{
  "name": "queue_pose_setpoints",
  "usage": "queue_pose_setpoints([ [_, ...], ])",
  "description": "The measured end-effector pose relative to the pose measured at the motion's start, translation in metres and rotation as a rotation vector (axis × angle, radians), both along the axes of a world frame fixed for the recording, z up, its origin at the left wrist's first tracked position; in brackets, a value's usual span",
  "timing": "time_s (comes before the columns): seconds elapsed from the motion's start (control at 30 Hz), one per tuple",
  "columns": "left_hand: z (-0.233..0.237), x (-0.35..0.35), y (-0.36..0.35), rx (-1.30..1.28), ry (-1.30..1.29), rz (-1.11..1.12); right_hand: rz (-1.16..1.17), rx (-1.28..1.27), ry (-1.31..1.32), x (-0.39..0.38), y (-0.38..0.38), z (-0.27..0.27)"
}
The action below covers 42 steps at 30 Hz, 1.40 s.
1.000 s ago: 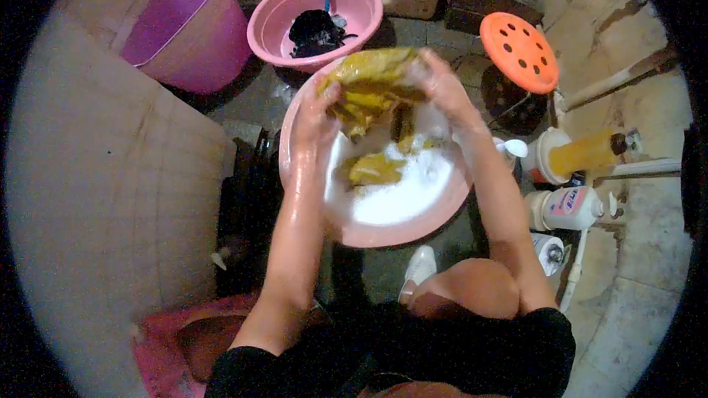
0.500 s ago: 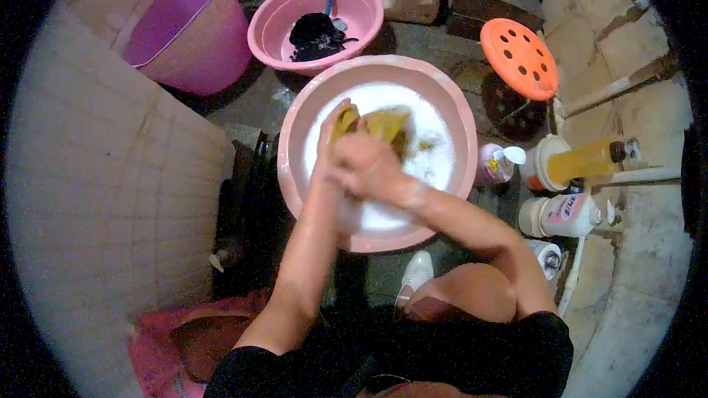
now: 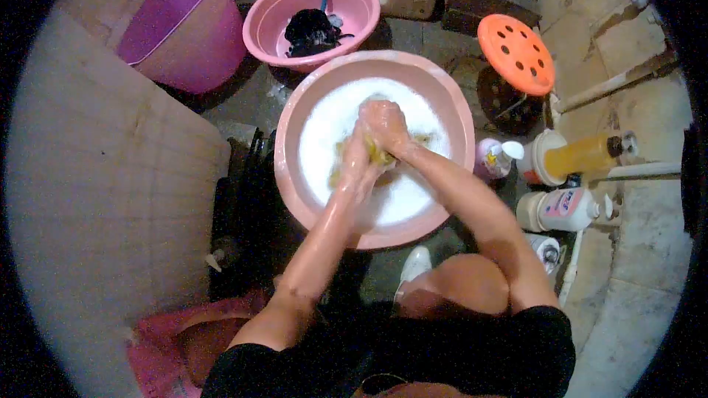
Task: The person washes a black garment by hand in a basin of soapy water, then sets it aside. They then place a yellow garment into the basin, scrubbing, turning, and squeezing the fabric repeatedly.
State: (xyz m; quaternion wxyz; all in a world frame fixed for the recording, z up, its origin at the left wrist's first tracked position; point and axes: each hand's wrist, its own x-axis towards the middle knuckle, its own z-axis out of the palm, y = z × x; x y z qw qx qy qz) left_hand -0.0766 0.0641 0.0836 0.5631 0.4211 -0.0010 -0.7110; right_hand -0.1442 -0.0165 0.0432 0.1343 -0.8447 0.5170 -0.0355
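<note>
A large pink basin (image 3: 290, 195) full of white suds (image 3: 321, 129) stands before me. Both my hands are together over its middle, closed on a wet yellow cloth (image 3: 377, 153). My left hand (image 3: 357, 149) grips the cloth from the left, its fingers partly hidden. Clenched against it on the far side is my right hand (image 3: 383, 119). Part of the cloth shows between my wrists, and other bits lie in the foam on either side.
Behind stand a smaller pink tub (image 3: 262, 29) with dark cloth (image 3: 313, 33) and a tall purple tub (image 3: 199, 44). An orange stool (image 3: 516, 55), a pump bottle (image 3: 490, 161) and a white-capped bottle (image 3: 568, 208) line the right. A tiled wall (image 3: 110, 199) bounds the left.
My hands have come closer together and my right hand has moved away from me, toward the basin's far side. The cloth has sunk lower into the suds and shows less.
</note>
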Motion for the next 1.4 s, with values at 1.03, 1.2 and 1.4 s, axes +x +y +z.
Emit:
queue_pose_setpoints([
  [1.03,-0.006,0.055,-0.025,-0.146,0.157,-0.481,-0.217,0.334,-1.199,-0.092,-0.006,0.061],
  [1.2,-0.014,0.073,-0.035,-0.288,-0.192,-0.053,-0.265,0.242,-1.206,-0.114,-0.018,0.05],
  [1.4,-0.01,0.087,-0.039,-0.385,-0.13,0.021,-0.349,0.358,-1.159,-0.115,-0.016,0.053],
])
